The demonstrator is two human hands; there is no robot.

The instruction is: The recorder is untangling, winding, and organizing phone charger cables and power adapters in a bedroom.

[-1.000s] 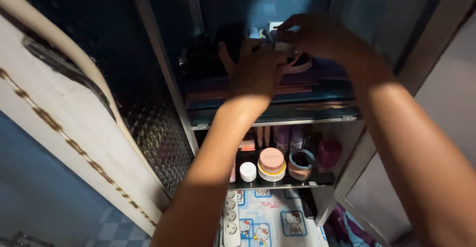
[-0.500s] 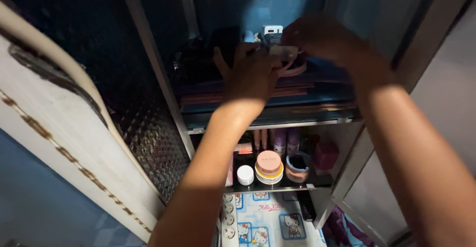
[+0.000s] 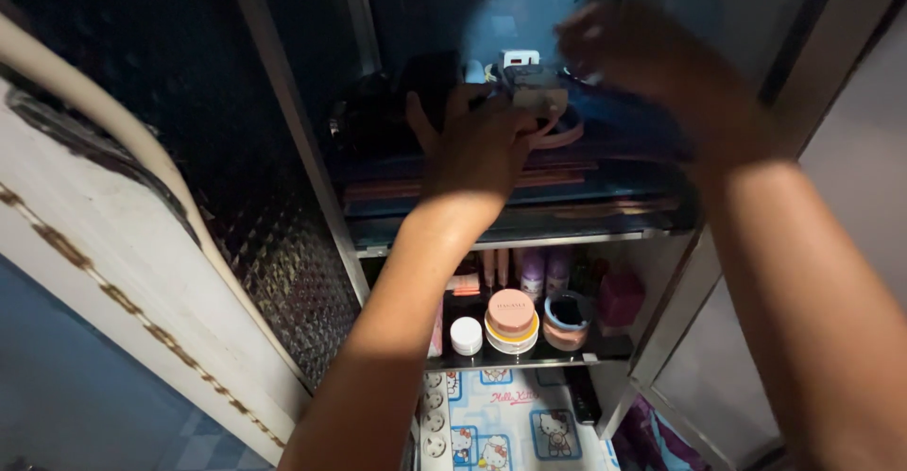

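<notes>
Both my arms reach up into a dark cabinet. My left hand [image 3: 475, 140] rests on the upper shelf, its fingers closed around a small pale boxy object [image 3: 536, 91] that sits above a pinkish ring-shaped item [image 3: 564, 134]. My right hand [image 3: 642, 51] is blurred, lifted a little to the right of that object, fingers spread and holding nothing I can see. A white block [image 3: 520, 57] stands just behind the object.
The open cabinet door [image 3: 113, 244] swings out at the left. A stack of flat sheets [image 3: 557, 173] lies on the upper shelf. The lower shelf holds a pink-lidded jar [image 3: 512, 311], a small white jar [image 3: 467, 334], a cup [image 3: 570, 315] and bottles. A power strip [image 3: 436, 424] lies on patterned cloth below.
My right hand has come off the small pale object and moved up and to the right. My left hand stays on the object.
</notes>
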